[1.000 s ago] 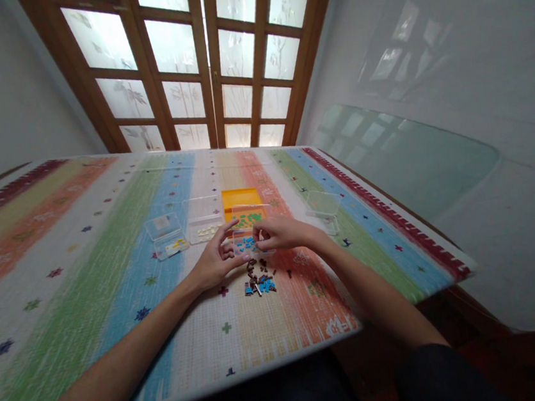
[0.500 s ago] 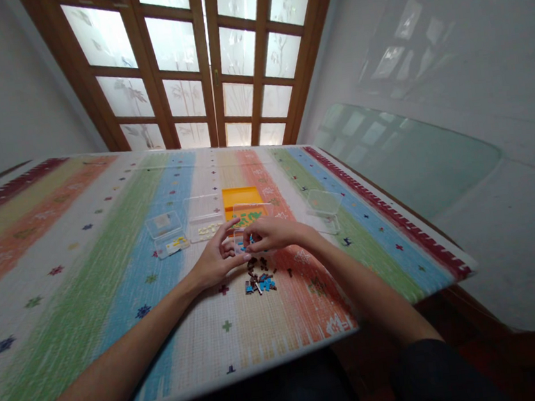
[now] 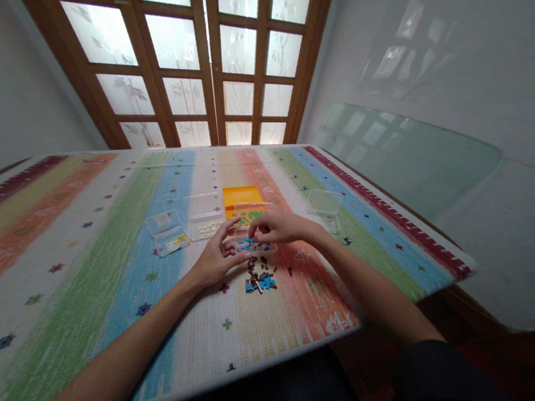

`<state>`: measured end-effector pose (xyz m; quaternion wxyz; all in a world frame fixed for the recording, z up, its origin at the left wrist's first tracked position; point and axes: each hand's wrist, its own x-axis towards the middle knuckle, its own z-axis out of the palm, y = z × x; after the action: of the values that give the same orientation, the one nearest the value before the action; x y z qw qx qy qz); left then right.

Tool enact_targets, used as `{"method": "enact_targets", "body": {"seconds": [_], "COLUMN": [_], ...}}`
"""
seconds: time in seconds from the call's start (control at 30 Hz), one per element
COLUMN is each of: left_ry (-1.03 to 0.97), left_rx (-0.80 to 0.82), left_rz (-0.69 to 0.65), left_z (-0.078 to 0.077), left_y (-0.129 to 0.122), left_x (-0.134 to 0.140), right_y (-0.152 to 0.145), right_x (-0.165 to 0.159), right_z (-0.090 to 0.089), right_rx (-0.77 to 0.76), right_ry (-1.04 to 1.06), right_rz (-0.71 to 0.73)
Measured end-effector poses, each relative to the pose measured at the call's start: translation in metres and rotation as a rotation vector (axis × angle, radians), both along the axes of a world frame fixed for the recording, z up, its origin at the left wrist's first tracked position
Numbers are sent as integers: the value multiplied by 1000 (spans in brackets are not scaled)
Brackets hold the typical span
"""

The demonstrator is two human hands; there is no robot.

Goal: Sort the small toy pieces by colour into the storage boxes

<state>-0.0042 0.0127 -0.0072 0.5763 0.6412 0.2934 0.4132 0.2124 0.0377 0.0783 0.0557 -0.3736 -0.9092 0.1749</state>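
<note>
My left hand (image 3: 216,258) steadies a small clear plastic box (image 3: 273,247), its thumb along the near edge and its fingers curled at the left side. Several small blue pieces (image 3: 246,245) lie scattered inside. Over the right part of the box is my right hand (image 3: 277,226), fingertips bent down and pinched together; whatever they hold, if anything, is too small to make out. Just in front of the box, a loose pile of blue toy-brick-like pieces (image 3: 268,282) and dark brown pieces (image 3: 252,268) rests on the striped tablecloth (image 3: 196,337).
Behind the hands stands an orange tray (image 3: 242,195), with green pieces (image 3: 250,216) in a clear box in front of it. To the left are open clear boxes with cream pieces (image 3: 210,228) and yellow pieces (image 3: 178,241). Another clear box (image 3: 326,203) sits to the right.
My right hand has lifted slightly and shifted right and away from the left thumb, so more of the blue pieces in the box show. My left hand has stayed in place.
</note>
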Motion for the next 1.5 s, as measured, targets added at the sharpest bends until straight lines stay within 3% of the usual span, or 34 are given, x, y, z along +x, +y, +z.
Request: {"method": "enact_targets", "body": {"seconds": [0.13, 0.57, 0.8, 1.27, 1.5], "left_ry": [-1, 4, 16, 24, 21], "left_rx": [-8, -12, 0, 5, 0], "left_rz": [8, 14, 23, 9, 13], "left_z": [3, 2, 1, 2, 3], "left_y": [-2, -1, -1, -1, -2], "left_x": [1, 1, 0, 0, 0], "right_y": [-2, -9, -8, -15, -16], "right_x": [5, -7, -7, -17, -12], "right_z": [1, 0, 3, 4, 6], "right_rx": [65, 72, 42, 133, 129], "right_ry": [-45, -174, -212, -305, -201], "right_rz": [-80, -172, -172, -193, -204]}}
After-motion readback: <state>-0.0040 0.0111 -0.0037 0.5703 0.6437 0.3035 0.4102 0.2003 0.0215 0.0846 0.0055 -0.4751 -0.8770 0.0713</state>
